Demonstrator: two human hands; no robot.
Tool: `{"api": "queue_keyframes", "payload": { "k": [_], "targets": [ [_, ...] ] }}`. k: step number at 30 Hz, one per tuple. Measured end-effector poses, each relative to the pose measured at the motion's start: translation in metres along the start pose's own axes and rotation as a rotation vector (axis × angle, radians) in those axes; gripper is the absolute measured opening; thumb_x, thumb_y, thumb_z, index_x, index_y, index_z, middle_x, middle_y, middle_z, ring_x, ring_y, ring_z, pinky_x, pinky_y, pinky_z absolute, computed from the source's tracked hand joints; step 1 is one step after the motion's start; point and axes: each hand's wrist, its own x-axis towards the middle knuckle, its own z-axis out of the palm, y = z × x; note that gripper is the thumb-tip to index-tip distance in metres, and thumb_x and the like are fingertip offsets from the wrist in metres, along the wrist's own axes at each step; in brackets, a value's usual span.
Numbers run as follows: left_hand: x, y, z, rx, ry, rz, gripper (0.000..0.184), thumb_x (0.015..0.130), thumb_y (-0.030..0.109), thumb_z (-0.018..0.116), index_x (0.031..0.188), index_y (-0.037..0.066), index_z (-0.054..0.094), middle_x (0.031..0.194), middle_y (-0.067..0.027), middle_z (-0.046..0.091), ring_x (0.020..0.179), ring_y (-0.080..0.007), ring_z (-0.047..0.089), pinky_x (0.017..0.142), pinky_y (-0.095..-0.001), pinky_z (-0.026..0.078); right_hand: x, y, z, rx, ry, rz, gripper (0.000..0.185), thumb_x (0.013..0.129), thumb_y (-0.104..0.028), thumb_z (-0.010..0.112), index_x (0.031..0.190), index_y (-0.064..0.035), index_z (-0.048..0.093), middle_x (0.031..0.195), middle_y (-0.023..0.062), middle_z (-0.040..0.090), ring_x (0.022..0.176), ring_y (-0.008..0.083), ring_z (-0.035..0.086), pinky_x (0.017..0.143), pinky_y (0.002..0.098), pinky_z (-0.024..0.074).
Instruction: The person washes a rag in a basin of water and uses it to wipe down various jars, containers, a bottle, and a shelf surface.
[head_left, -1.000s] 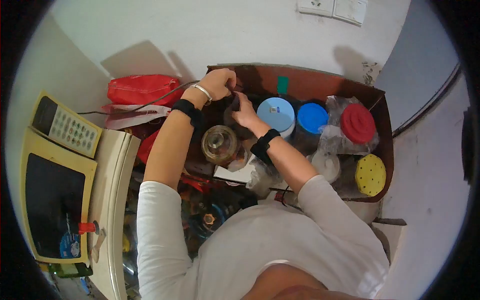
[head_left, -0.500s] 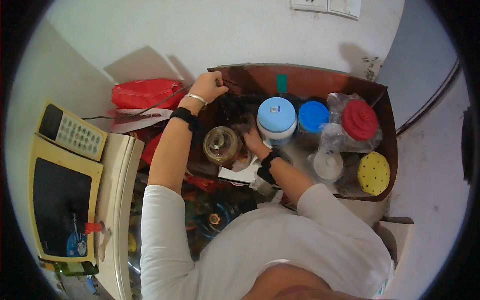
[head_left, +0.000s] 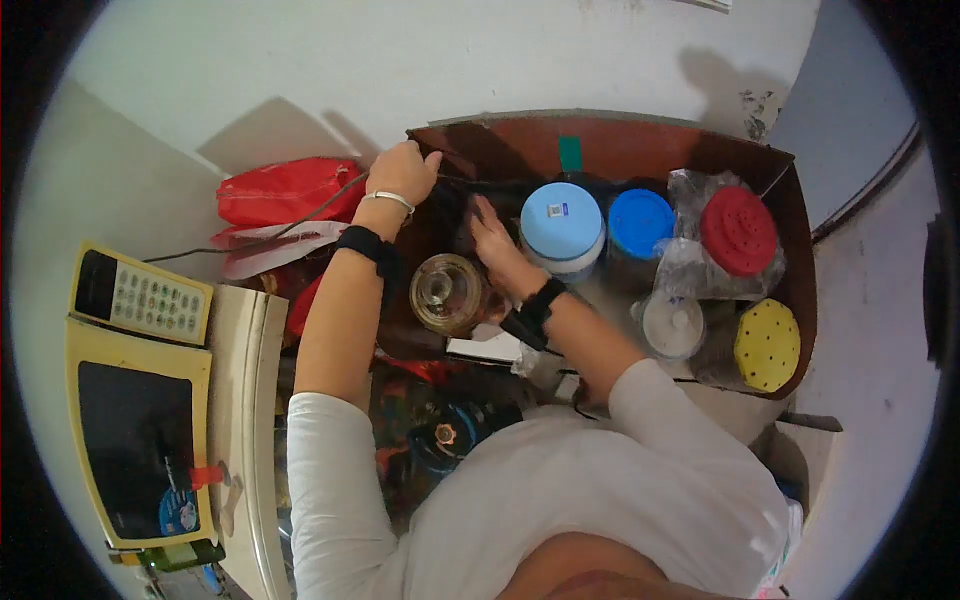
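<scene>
My left hand [head_left: 403,175] is at the back left corner of a brown cardboard box [head_left: 480,137], its fingers curled out of sight and its thumb sticking out. A dark cable [head_left: 300,216] runs to that hand from the left and shows again on its right; whether the fingers hold cable or box edge is hidden. My right hand [head_left: 497,248] reaches into the box, fingers stretched out and nothing visible in them. It lies between a lidded glass jar [head_left: 446,294] and a white tub with a light blue lid [head_left: 561,222].
The box also holds containers with a blue lid [head_left: 641,222], a red lid [head_left: 738,231] in clear plastic, a clear lid [head_left: 672,326] and a yellow dotted lid [head_left: 767,345]. A red bag [head_left: 290,191] lies left of it. A yellow-framed microwave [head_left: 140,440] stands at far left.
My right hand has come up and straightened its fingers, which were bent down beside the glass jar. My left hand has shifted slightly left, its thumb now apart. The view has shifted slightly.
</scene>
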Motion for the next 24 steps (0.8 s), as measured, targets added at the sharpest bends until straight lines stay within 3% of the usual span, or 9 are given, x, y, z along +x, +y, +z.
{"api": "queue_keyframes", "payload": {
  "k": [1,4,8,11,12,14,15,18,24],
  "targets": [
    [0.000,-0.003,0.001,-0.007,0.016,0.040,0.035,0.077,0.034,0.052,0.082,-0.001,0.059,0.086,-0.0216,0.059,0.085,-0.0379,0.056,0.076,-0.0434,0.045,0.010,-0.017,0.002,-0.046,-0.059,-0.116,0.035,0.090,-0.019,0.035,0.119,0.0001,0.041,0.114,0.0147,0.050,0.107,0.0194,0.044,0.090,0.0324,0.0330],
    [-0.003,-0.006,0.002,-0.029,0.045,0.105,0.030,0.077,0.029,0.052,0.081,0.000,0.059,0.083,-0.0205,0.060,0.080,-0.0378,0.057,0.075,-0.0438,0.045,0.029,-0.085,0.001,0.171,-0.292,-0.060,0.033,0.088,-0.016,0.037,0.115,0.0017,0.046,0.110,0.0142,0.053,0.103,0.0228,0.048,0.089,0.0316,0.0351],
    [-0.005,-0.007,-0.001,-0.080,0.093,0.175,0.026,0.075,0.026,0.054,0.078,0.001,0.058,0.077,-0.0192,0.060,0.075,-0.0369,0.057,0.071,-0.0434,0.045,0.065,-0.043,0.009,0.158,-0.352,0.099,0.027,0.087,-0.014,0.039,0.106,-0.0014,0.053,0.099,0.0103,0.059,0.094,0.0180,0.052,0.081,0.0321,0.0399],
    [-0.004,-0.009,0.000,-0.082,0.097,0.220,0.025,0.075,0.026,0.054,0.076,0.001,0.057,0.076,-0.0195,0.060,0.074,-0.0368,0.057,0.070,-0.0435,0.045,0.085,0.016,0.007,-0.437,-0.342,-0.183,0.023,0.081,-0.007,0.042,0.094,-0.0017,0.060,0.091,0.0167,0.061,0.085,0.0306,0.058,0.074,0.0355,0.0440],
    [-0.005,-0.008,-0.001,-0.079,0.093,0.218,0.025,0.075,0.026,0.054,0.076,0.001,0.057,0.076,-0.0195,0.060,0.074,-0.0368,0.057,0.070,-0.0435,0.045,0.085,0.023,0.004,-0.433,-0.344,-0.180,0.023,0.081,-0.007,0.042,0.094,-0.0017,0.060,0.091,0.0167,0.061,0.085,0.0306,0.058,0.074,0.0355,0.0440],
    [-0.006,-0.007,-0.003,-0.073,0.095,0.205,0.025,0.075,0.026,0.054,0.074,0.001,0.057,0.075,-0.0193,0.060,0.074,-0.0369,0.057,0.069,-0.0436,0.045,0.085,0.038,-0.002,-0.872,-0.434,-0.163,0.025,0.079,-0.008,0.043,0.095,-0.0016,0.060,0.096,0.0202,0.058,0.089,0.0361,0.055,0.077,0.0376,0.0440],
    [-0.006,-0.008,-0.003,-0.075,0.089,0.201,0.025,0.075,0.026,0.054,0.074,0.001,0.057,0.075,-0.0193,0.060,0.074,-0.0369,0.057,0.069,-0.0436,0.045,0.080,0.035,-0.003,-0.872,-0.439,-0.158,0.025,0.079,-0.008,0.043,0.095,-0.0016,0.060,0.096,0.0202,0.058,0.089,0.0361,0.055,0.077,0.0376,0.0440],
    [-0.003,-0.011,0.001,-0.075,0.081,0.228,0.026,0.076,0.027,0.053,0.074,0.001,0.058,0.075,-0.0192,0.060,0.074,-0.0370,0.057,0.069,-0.0433,0.045,0.052,0.017,-0.011,-0.546,-0.226,0.205,0.027,0.080,-0.005,0.037,0.093,0.0020,0.059,0.099,0.0199,0.057,0.092,0.0316,0.055,0.073,0.0376,0.0443],
    [0.008,-0.010,0.002,0.005,0.092,0.207,0.029,0.077,0.029,0.051,0.078,0.001,0.060,0.079,-0.0195,0.060,0.078,-0.0374,0.057,0.072,-0.0429,0.045,0.018,0.049,-0.015,-0.026,-0.003,0.518,0.025,0.079,-0.009,0.039,0.087,-0.0014,0.062,0.098,0.0191,0.057,0.092,0.0304,0.054,0.074,0.0369,0.0447]
  ]
}}
